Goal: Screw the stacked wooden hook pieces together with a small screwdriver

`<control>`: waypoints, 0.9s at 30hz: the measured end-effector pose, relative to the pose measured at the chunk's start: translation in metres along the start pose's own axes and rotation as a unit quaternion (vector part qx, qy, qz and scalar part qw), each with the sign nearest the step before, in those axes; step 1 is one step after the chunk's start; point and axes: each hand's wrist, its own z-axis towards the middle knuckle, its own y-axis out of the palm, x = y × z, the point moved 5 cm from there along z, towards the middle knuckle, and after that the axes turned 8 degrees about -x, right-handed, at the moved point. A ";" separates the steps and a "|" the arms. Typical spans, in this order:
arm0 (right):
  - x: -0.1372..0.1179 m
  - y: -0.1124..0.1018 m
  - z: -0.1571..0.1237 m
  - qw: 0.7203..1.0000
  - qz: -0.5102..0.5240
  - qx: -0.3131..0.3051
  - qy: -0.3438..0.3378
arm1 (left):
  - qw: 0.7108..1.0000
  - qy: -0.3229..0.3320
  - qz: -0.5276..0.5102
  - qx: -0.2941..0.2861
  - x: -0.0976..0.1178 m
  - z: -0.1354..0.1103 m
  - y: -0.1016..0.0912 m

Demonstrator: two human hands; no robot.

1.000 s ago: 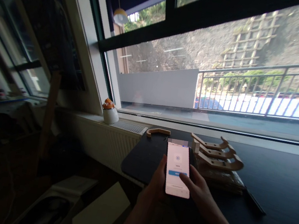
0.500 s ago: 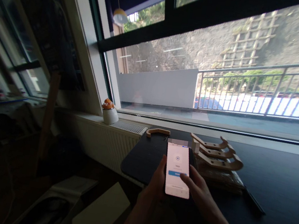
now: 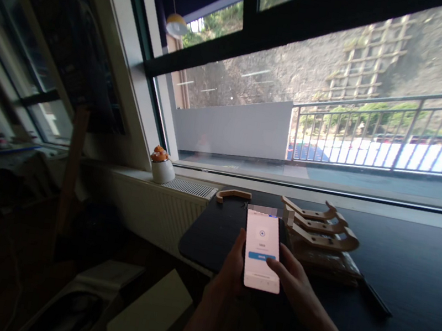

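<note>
A lit phone point(image 3: 263, 250) with a pale screen and a blue button is held upright over the near edge of a dark table point(image 3: 415, 286). My left hand point(image 3: 229, 273) is wrapped round its left side from below. My right hand point(image 3: 290, 280) rests against its right side, with a fingertip on the screen just under the blue button. Behind the phone lie three curved wooden pieces point(image 3: 322, 229) stacked on a flat pack, and one more curved wooden piece point(image 3: 234, 194) lies alone at the table's far left.
A small white pot with an orange top point(image 3: 161, 166) stands on the sill by a radiator grille point(image 3: 190, 187). A dark flat tool point(image 3: 376, 299) lies right of the pack. Pale boxes point(image 3: 147, 310) sit on the floor below the table's left edge. A large window faces a railing.
</note>
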 end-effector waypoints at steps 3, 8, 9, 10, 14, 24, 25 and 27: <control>-0.001 -0.003 0.001 1.000 -0.026 -0.003 -0.018 | 1.000 0.008 0.001 0.007 0.000 -0.001 0.001; 0.001 -0.003 0.002 1.000 -0.022 -0.015 -0.009 | 1.000 0.014 -0.007 0.013 -0.001 0.003 -0.005; 0.001 -0.003 0.002 1.000 -0.021 -0.013 -0.008 | 1.000 0.015 -0.008 0.012 -0.002 0.003 -0.007; 0.001 -0.002 0.002 1.000 -0.019 -0.010 -0.010 | 1.000 0.017 -0.007 0.011 -0.002 0.004 -0.008; -0.002 -0.001 0.001 1.000 -0.017 -0.007 -0.014 | 1.000 0.014 -0.004 0.007 -0.001 0.003 -0.007; -0.005 -0.003 0.002 0.999 0.003 0.037 -0.012 | 1.000 0.016 0.009 0.021 -0.001 0.001 -0.002; -0.005 -0.003 0.002 0.999 0.003 0.037 -0.010 | 1.000 0.016 0.009 0.022 -0.001 0.001 -0.002; -0.005 -0.004 0.002 0.999 0.003 0.037 -0.008 | 1.000 0.013 0.006 0.022 -0.001 0.001 -0.001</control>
